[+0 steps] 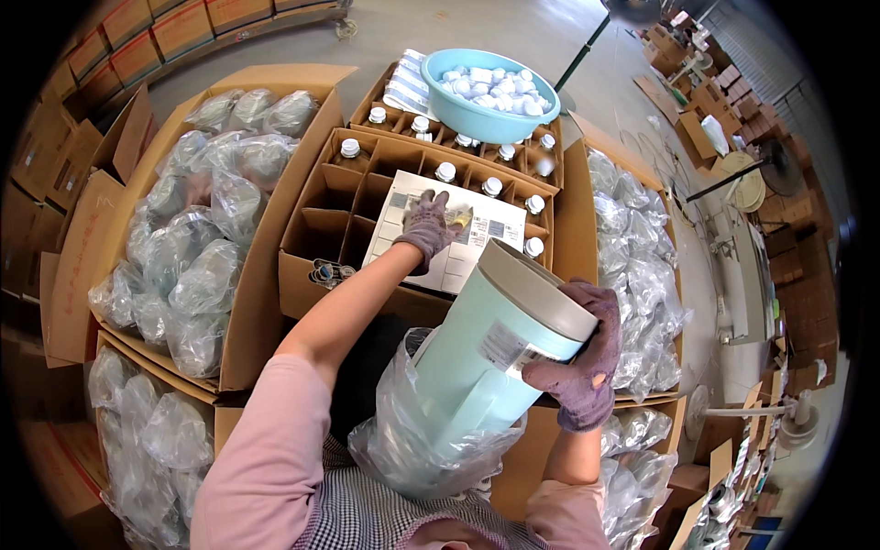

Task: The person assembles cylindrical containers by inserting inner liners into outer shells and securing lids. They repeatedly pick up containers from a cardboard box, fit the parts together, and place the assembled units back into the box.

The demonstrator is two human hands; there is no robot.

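My right hand point(587, 367), in a worn purple-grey glove, grips a tall light-blue jug point(486, 353) near its grey rim point(536, 293). The jug leans across my lap, its top tilted up and to the right. A white label is stuck on its side, and a handle-like ridge runs below it. Crumpled around its lower part is a clear plastic bag point(394, 431). My left hand point(427, 227), gloved too, lies on a white sheet of labels point(449, 266) with its fingers stretched out. The sheet rests on a divided carton point(321, 192).
White-capped bottles point(445, 172) stand in the carton's cells. Behind, a light-blue basin point(431, 78) holds many small white pieces. Open boxes of bagged items flank me at left point(252, 266) and right point(577, 202). A fan point(779, 167) stands at the far right.
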